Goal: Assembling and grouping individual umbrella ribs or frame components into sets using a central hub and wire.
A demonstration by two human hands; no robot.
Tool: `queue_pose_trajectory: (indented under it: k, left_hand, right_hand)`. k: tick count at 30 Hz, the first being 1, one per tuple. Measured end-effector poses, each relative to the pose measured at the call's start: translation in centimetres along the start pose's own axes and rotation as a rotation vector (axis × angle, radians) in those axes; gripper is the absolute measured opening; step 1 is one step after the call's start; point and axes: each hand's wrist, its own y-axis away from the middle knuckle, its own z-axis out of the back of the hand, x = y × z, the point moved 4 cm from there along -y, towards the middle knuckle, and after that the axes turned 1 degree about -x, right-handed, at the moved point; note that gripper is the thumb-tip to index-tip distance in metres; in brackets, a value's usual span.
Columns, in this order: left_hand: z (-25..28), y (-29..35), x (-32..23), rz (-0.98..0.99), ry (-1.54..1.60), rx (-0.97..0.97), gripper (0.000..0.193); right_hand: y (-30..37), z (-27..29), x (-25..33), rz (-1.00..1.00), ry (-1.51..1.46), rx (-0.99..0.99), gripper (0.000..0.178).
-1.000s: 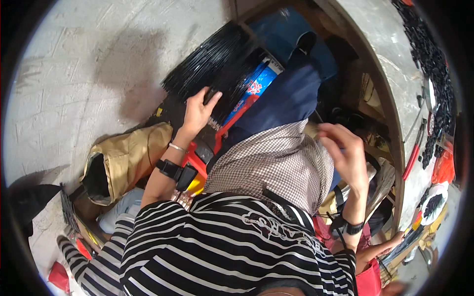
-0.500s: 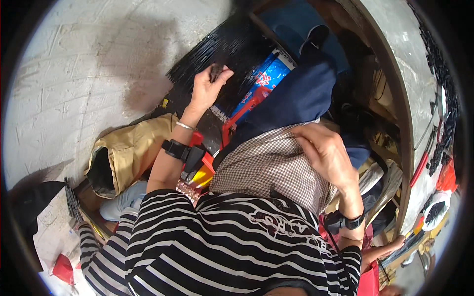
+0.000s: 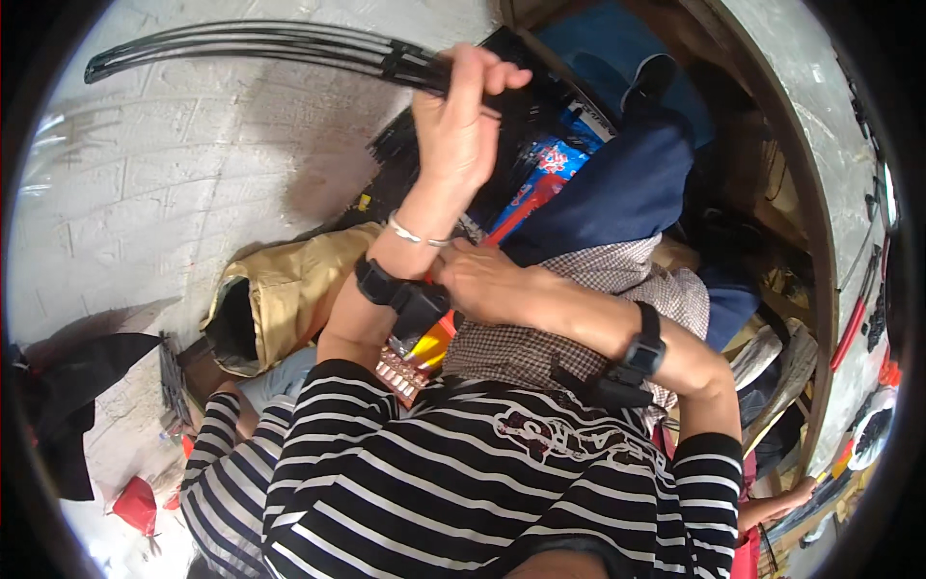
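In my left hand (image 3: 463,121), raised near the top, is a bundle of long, thin black strips (image 3: 260,43), gripped at one end. The strips fan slightly and bend toward the upper left. My right hand (image 3: 482,280) reaches across my lap to just beside my left wrist, its fingers curled. Its fingertips are partly hidden behind the left forearm, and what they hold cannot be made out. A red handle-like piece (image 3: 511,220) lies just beyond it, against a blue printed packet (image 3: 552,166). A dark pile of similar strips (image 3: 400,145) lies behind my left hand.
A checked cloth (image 3: 511,338) covers my lap. To the left stands a gold-coloured bag (image 3: 304,294) with its dark mouth facing out. Another person's striped sleeve (image 3: 217,429) is close at lower left. A curved grey table edge (image 3: 825,241) runs along the right.
My left hand has lifted up and right, bringing the bundle of black strips out over the pale surface. My right hand has swung left from the checked cloth to beside my left wrist.
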Motion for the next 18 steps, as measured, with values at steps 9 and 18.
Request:
queue_pose_trajectory:
  k: [9,18]
  left_hand:
    - [-10.2,-1.7,-5.5,-0.011,0.291,0.336,0.034]
    - [-5.4,-3.3,-18.7,-0.199,-0.474,0.504,0.031]
  right_hand:
    - [-1.8,-3.4,3.5,0.121,-0.672,0.592,0.03]
    - [1.4,6.2,-4.2,-0.125,0.347,0.084,0.018]
